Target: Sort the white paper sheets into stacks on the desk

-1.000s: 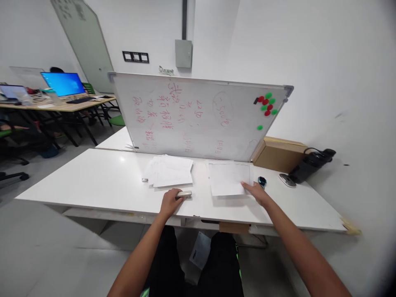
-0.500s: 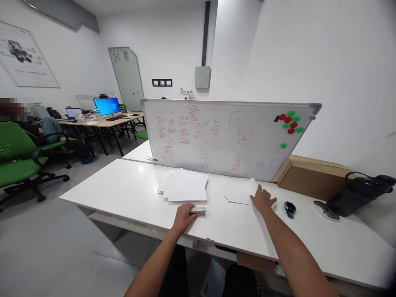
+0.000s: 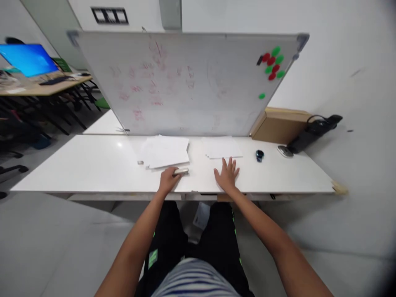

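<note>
My left hand (image 3: 168,180) is closed around a small light-coloured stapler (image 3: 182,171), whose front end sticks out to the right. It rests low over the white desk, just in front of a loose, uneven pile of white paper (image 3: 168,151). Fingers spread, my right hand (image 3: 227,174) lies palm down on the desk with nothing in it. Its fingertips are at the front edge of a second, flatter stack of paper (image 3: 221,147); whether they touch it I cannot tell. Left of the first pile lies a tiny silvery block (image 3: 140,162).
A whiteboard (image 3: 198,111) with red writing and round magnets stands along the desk's (image 3: 77,165) back edge. To the right are a watch (image 3: 259,155), a computer mouse (image 3: 285,151), a cardboard box (image 3: 278,127) and a black bottle (image 3: 309,134). A monitor (image 3: 29,60) stands on another table.
My view has tipped downward, showing my legs and striped shirt. My right hand has drawn back from the right paper stack's corner to its front edge. The left still holds the stapler.
</note>
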`<state>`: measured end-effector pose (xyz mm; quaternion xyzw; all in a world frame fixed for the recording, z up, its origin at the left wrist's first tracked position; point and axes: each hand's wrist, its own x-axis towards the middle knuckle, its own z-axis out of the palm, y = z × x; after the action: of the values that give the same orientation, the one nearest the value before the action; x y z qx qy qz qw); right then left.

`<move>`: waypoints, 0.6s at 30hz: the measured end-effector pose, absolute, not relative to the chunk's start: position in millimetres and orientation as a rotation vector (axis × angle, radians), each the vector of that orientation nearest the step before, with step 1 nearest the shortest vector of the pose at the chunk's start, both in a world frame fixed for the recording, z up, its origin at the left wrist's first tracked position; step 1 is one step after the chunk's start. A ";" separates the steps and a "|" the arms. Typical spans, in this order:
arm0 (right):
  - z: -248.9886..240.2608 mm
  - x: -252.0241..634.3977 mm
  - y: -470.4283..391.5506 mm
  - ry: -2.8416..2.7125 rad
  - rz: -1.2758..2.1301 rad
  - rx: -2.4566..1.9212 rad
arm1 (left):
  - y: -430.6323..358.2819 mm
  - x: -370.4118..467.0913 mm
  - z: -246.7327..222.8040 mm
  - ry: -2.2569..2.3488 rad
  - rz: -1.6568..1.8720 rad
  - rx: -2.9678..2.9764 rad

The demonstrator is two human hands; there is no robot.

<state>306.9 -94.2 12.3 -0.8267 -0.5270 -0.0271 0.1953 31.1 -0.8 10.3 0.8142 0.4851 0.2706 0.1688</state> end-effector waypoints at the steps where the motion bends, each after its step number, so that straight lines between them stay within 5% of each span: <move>1: 11.2 302.3 -99.2 -1.500 -0.081 -2.315 | -0.9 31.7 10.8 1.390 0.757 2.316; 18: 0.9 299.5 -101.1 -1.440 -0.127 -2.323 | -8.9 30.6 38.0 1.378 0.985 2.408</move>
<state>299.5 -101.1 0.9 -0.8317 -0.5156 -0.0454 0.2011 30.6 -8.9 38.0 0.8139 0.4657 0.3330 0.0989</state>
